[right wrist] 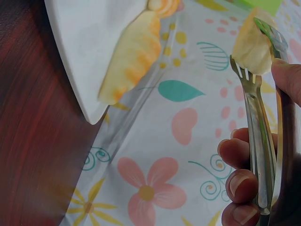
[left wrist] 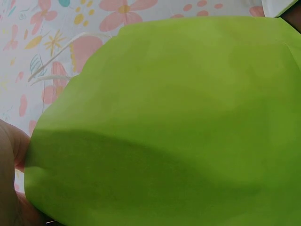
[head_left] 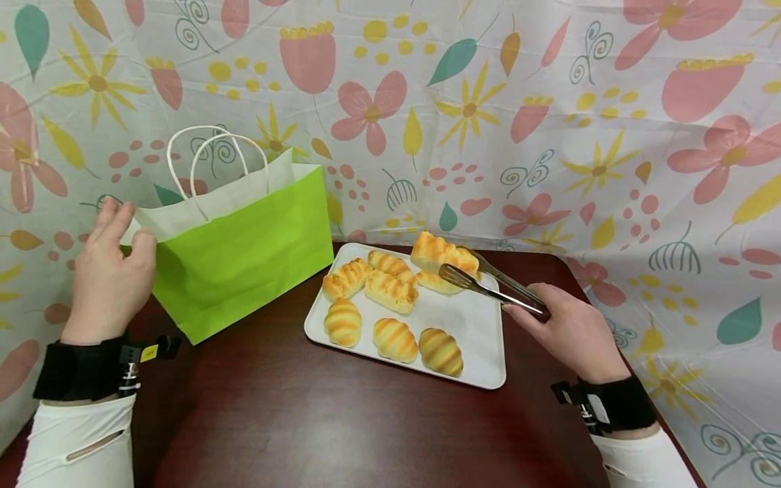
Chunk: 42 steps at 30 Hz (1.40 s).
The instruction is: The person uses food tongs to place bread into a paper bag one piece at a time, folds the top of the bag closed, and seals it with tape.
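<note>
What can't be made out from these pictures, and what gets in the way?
- Green bag, lower inside: hidden by its front panel in the head view.
- Left grip: mostly cut off by the left edge in the left wrist view.
- Lower roll: partly hidden by the held roll and tongs in the head view.
- Yellow label: print too small to read in the head view.

Left hand (head_left: pixel 112 274) at left: fingers extended toward far side, thumb spread apart. Right hand (head_left: pixel 576 332) at right: fingers curled in grip, thumb opposing. Both forearms (head_left: pixel 79 451) reach in from near side.
</note>
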Available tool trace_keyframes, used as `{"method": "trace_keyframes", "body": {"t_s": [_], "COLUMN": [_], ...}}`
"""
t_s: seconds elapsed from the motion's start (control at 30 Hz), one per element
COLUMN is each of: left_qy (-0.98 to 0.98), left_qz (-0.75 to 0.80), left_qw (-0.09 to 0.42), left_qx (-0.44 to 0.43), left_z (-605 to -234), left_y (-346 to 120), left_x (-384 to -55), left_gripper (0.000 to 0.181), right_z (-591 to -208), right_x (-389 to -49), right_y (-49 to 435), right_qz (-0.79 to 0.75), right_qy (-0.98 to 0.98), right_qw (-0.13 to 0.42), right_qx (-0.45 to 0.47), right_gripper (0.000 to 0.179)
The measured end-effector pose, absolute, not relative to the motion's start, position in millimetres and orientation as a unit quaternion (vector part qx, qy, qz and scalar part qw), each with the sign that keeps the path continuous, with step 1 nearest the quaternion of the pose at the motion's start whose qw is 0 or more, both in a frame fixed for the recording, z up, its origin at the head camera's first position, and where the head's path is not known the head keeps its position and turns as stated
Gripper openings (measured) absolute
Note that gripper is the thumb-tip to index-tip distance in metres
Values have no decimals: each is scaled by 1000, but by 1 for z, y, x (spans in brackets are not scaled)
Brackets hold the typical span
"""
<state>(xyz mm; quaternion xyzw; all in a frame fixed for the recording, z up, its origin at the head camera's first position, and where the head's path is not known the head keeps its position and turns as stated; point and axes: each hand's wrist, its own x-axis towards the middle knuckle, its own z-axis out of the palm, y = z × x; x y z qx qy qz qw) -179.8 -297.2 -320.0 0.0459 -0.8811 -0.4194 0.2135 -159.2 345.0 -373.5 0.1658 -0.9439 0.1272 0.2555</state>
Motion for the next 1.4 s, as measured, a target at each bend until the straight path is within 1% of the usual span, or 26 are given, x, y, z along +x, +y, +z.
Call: {"method": "trace_keyframes", "body": {"t_s": [0.5, 0.77, 1.03, 1.4], "left_qy": [-882, -883, -884, -883], "left_qz": [-422, -422, -418, -419], "left_qw": [205, 202, 201, 202], "left_qx": [49, 49, 57, 54], "left_z": [-315, -313, -313, -314], "left_y": [-294, -294, -294, -295], "left_x": [-177, -177, -176, -177], "left_gripper": [71, 71, 72, 72], "right_z": [-365, -363, -360, -357], "right_x": [-167, -174, -180, -186], "right_y": [333, 326, 321, 313], "right_qz": [127, 118, 117, 118], "right_qy": [-943, -938, -939, -935], "right_qw": [250, 265, 259, 266], "right_qx": [178, 192, 193, 205], "right_gripper": [31, 28, 28, 28]}}
